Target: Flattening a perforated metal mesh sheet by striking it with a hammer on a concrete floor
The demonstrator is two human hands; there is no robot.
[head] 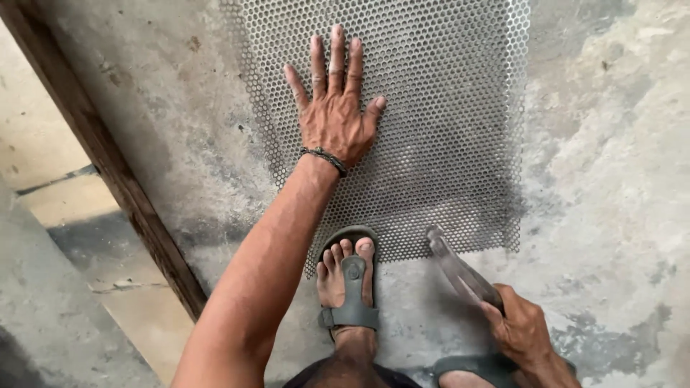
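Note:
A perforated metal sheet [445, 122] lies flat on the concrete floor [611, 144]. My left hand [334, 108] presses flat on the sheet with its fingers spread, a dark cord bracelet on the wrist. My right hand [521, 327] grips the handles of metal shears [460, 273], whose tip touches the sheet's near edge. My left foot, in a grey sandal [351, 287], rests its toes on that same near edge. A second sandal [474, 370] shows at the bottom.
A dark wooden beam [108, 158] runs diagonally along the left side of the concrete slab. Beyond it the ground drops to lower, paler concrete [57, 215]. Rough stained concrete stretches to the right of the sheet.

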